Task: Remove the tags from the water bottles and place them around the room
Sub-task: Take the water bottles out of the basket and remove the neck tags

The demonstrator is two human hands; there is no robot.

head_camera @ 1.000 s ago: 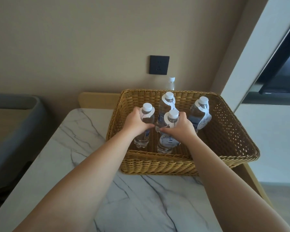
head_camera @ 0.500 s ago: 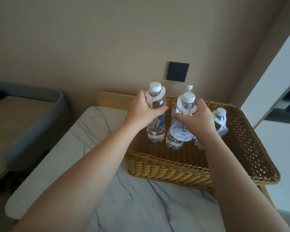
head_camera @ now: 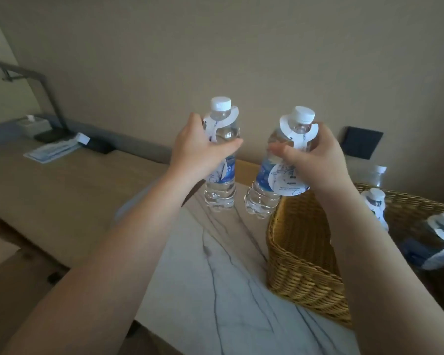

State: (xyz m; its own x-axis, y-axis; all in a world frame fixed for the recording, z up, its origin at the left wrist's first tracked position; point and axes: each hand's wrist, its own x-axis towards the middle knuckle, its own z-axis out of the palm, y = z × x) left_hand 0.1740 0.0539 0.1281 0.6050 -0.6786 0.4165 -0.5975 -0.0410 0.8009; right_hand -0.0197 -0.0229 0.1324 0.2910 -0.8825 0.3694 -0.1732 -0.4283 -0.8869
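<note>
My left hand [head_camera: 200,149] grips a clear water bottle [head_camera: 222,185] with a white cap and a white paper tag [head_camera: 219,124] hung round its neck. My right hand [head_camera: 315,157] grips a second bottle [head_camera: 263,196] of the same kind, tilted a little, with its own white tag [head_camera: 292,185]. Both bottles hang in the air above the marble table [head_camera: 215,290], left of the wicker basket [head_camera: 300,252]. Two more tagged bottles [head_camera: 376,203] [head_camera: 438,239] stay in the basket, partly hidden by my right arm.
A further bottle [head_camera: 374,172] stands behind the basket by the wall, under a dark wall plate [head_camera: 362,142]. To the left runs a long wooden desk [head_camera: 57,185] with a black lamp stand [head_camera: 49,98], a tissue box [head_camera: 34,124] and papers [head_camera: 53,149].
Both hands have lifted their bottles up out of the basket and carried them left. My view has swung left, so the basket now sits at the right.
</note>
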